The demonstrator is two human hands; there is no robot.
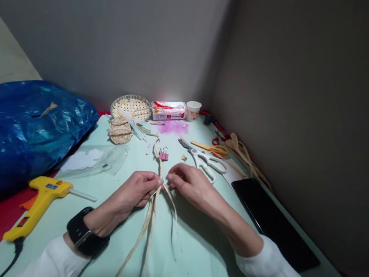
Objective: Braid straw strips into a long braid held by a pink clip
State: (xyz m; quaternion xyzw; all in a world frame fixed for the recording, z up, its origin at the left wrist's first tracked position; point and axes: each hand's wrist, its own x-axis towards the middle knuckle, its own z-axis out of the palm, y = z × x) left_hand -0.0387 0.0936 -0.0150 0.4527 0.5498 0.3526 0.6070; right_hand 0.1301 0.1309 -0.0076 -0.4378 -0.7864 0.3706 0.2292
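My left hand [137, 190] and my right hand [187, 183] meet at the middle of the pale green table [206, 271], both pinching pale dried-leaf strips [149, 219]. A braided length [158, 153] of the same material runs away from the fingers toward a pink binder clip [163, 155]. Loose strip ends trail toward me below the hands. A black watch sits on my left wrist.
A yellow glue gun [39, 204] lies at the left beside a blue plastic bag [15, 131]. White scissors [207, 160], orange scissors [212, 149] and a black phone [272, 221] lie right. A woven basket [131, 105], woven coil [120, 130], tissue pack [168, 110] and paper cup [193, 110] stand at the back.
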